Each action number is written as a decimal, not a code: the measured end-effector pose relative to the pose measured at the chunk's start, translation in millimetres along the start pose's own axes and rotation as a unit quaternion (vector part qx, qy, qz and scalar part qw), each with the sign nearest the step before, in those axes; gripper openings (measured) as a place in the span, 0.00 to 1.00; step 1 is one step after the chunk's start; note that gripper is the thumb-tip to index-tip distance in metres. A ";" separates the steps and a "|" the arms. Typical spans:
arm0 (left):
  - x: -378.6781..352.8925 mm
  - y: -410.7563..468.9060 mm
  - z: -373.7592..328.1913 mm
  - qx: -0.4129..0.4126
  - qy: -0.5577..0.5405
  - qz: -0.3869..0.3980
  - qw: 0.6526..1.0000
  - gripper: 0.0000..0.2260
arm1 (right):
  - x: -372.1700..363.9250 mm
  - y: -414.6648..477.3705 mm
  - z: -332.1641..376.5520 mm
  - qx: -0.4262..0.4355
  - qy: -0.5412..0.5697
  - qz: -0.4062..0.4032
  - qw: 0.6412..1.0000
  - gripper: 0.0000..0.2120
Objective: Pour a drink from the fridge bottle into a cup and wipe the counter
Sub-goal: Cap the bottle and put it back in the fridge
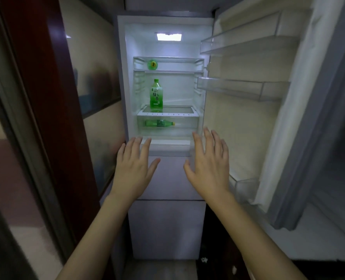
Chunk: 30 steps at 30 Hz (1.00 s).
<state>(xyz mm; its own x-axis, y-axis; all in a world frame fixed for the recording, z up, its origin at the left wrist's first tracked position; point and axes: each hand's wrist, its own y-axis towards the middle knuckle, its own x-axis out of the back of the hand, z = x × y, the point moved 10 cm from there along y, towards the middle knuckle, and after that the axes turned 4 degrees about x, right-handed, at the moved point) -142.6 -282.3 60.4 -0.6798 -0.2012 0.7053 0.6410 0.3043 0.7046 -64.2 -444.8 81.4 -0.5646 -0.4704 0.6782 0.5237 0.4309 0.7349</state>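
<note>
We hold our left hand [134,168] flat with fingers spread, grasping nothing, before the open fridge [167,229]. Inside, the green tea bottle [156,96] stands upright on a glass shelf [179,113]. A second bottle [159,123] lies in the drawer [188,123] below. Our right hand [208,164] is likewise spread and empty, beside the open door [248,122].

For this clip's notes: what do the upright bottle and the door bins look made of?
Upright bottle: probably thin glossy plastic, since it is translucent green, with a moulded shape, a screw cap and a printed label. Door bins: likely rigid clear plastic, since the door liner shows through their walls and the edges catch light.
</note>
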 end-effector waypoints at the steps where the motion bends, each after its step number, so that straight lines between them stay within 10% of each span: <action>1: 6.2 -5.3 0.5 -0.005 0.000 -0.003 1.000 0.27 | 9.0 -5.6 -1.9 -0.008 -0.005 -0.008 1.000 0.34; 19: 50.8 -51.1 -130.4 -0.097 -0.097 0.021 0.990 0.28 | 123.4 -127.4 -110.7 -0.129 -0.147 0.021 0.980 0.36; 30: 35.1 -0.1 -252.9 -0.149 -0.110 0.019 0.983 0.27 | 119.1 -104.2 -243.8 -0.231 -0.036 -0.001 0.972 0.38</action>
<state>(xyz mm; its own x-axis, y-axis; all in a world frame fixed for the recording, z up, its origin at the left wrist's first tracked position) -76.3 -524.8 104.8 -0.6931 0.0214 0.7205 0.7208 0.0152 0.6930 -30.5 -733.5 85.0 -0.6012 -0.4080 0.6871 0.7434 0.0297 0.6681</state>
